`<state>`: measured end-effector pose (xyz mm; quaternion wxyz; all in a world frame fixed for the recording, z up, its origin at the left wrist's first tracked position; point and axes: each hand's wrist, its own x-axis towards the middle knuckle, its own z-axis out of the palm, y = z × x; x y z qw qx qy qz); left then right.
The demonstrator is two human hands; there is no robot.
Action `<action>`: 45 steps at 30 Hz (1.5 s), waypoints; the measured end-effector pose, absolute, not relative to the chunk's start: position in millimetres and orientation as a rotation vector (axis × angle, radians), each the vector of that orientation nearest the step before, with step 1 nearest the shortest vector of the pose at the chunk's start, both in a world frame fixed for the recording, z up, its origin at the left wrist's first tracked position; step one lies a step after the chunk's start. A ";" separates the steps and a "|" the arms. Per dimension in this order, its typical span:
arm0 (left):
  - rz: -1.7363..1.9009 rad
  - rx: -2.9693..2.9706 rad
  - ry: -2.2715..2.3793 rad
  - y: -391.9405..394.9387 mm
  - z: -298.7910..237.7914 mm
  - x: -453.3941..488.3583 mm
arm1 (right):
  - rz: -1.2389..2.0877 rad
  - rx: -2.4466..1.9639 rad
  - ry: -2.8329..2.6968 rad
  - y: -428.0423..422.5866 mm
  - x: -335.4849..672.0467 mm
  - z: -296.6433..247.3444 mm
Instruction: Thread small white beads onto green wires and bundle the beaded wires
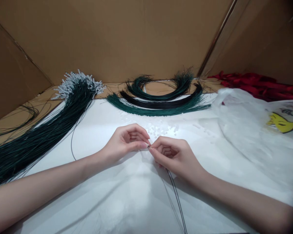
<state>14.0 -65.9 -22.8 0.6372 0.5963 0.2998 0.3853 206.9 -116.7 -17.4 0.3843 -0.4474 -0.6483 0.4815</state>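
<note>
In the head view, a thin dark string (177,198) is held by the right hand (173,156), which is curled shut with the fingertips pinched on the string's top end. The string runs from that hand down toward the bottom edge of the picture. The left hand (127,141) is curled too, and its thumb and first finger are pressed together right against the string's tip; something tiny seems to be pinched there, but it is too small to be made out. Both hands are met over the white sheet (107,117), near a scatter of small white beads (161,130). On the left, a big bundle of dark green strings (46,130) is laid out, and white tips (78,83) can be seen on its far ends, so those look done. Behind the hands, curved bunches of green and black strings (161,104) are spread with bare ends, so a lot seems to be left. A clear plastic bag (258,130) is seen on the right, with red stuff (254,83) behind it. Cardboard walls (112,39) are set up all around.
</note>
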 end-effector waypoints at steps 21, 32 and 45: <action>0.872 1.394 0.698 -66.7 -21.8 13.5 | 1.188 -1.171 -1.686 -116.0 206.6 -15.9; 0.950 1.647 0.724 -71.0 -23.3 14.7 | 1.117 -1.197 -1.688 -112.8 207.8 -18.8; 0.879 1.545 0.679 -72.0 -24.0 14.4 | 1.236 -1.163 -1.546 -111.3 208.4 -19.7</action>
